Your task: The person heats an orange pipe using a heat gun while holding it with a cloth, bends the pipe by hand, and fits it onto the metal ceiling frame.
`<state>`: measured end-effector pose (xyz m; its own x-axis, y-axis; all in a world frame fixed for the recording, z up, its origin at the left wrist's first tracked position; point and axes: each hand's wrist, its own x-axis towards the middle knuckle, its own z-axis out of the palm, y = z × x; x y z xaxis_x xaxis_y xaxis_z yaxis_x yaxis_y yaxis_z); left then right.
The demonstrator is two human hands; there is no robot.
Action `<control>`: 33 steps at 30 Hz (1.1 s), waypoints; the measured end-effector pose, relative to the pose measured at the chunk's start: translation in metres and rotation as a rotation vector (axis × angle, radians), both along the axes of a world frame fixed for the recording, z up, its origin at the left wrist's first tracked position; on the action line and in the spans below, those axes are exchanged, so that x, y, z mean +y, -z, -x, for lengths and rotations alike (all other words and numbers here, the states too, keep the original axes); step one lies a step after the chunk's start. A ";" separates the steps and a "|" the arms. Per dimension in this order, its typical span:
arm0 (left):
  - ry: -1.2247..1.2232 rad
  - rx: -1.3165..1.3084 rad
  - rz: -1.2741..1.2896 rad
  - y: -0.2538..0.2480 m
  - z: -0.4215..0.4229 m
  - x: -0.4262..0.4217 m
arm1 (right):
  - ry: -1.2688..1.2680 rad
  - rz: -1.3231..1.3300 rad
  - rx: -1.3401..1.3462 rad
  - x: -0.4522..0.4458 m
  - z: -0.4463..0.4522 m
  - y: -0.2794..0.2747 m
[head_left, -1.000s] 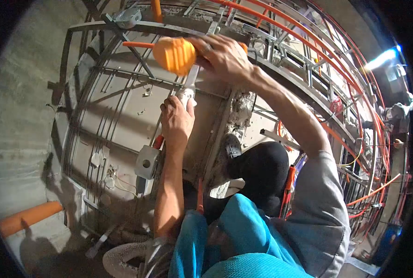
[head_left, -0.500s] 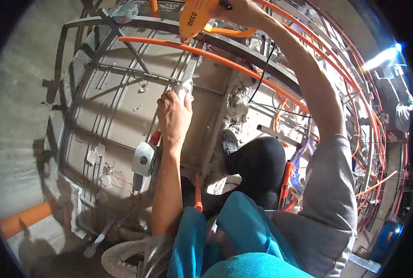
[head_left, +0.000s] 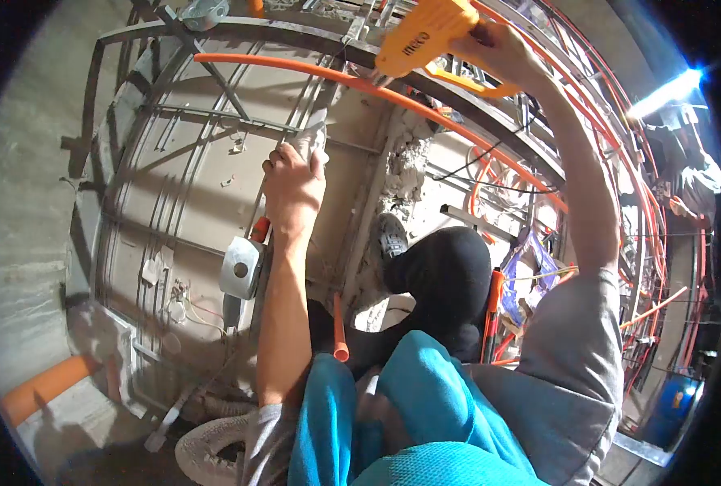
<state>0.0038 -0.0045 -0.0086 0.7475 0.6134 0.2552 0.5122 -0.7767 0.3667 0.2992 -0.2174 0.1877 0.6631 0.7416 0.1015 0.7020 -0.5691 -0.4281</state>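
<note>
In my right hand (head_left: 502, 55) is a yellow-orange heat gun (head_left: 425, 39) lettered INGCO, fingers closed round it. Its metal nozzle points down toward a long orange pipe (head_left: 295, 70); whether they touch I cannot tell. My left hand (head_left: 291, 194) is closed on a whitish, crumpled-looking piece (head_left: 310, 142) at a flat grey strip that runs up toward the pipe. What exactly the piece is, I cannot make out. Below that hand is a white roll (head_left: 232, 257) beside a red-orange handle end.
A dark metal frame (head_left: 255, 31) crosses behind the pipe. A short orange pipe (head_left: 340, 324) rises near my knees. Bundled orange conduits (head_left: 611, 138) run along the right, under a bright lamp (head_left: 669, 91). Another person (head_left: 696, 182) is at far right. A blue barrel (head_left: 674, 409) stands below.
My right hand has carried the heat gun right and slightly down, and its nozzle now shows beside the pipe. My left hand keeps its grip, a little further left in view.
</note>
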 end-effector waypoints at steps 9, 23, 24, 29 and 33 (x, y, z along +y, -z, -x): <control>0.043 -0.035 -0.079 0.010 0.001 0.005 | 0.059 -0.219 0.158 -0.079 0.079 0.002; 0.024 0.007 -0.017 0.008 -0.001 0.003 | -0.470 -0.238 -0.616 0.036 0.136 0.056; 0.022 0.012 -0.018 0.004 0.000 0.002 | -0.502 -0.243 -0.646 0.051 0.135 0.062; 0.044 -0.080 -0.122 0.008 0.002 0.001 | -0.633 -0.250 -0.847 0.112 0.125 0.088; 0.035 -0.083 -0.146 0.008 0.002 0.003 | -0.608 -0.255 -0.882 0.110 0.122 0.092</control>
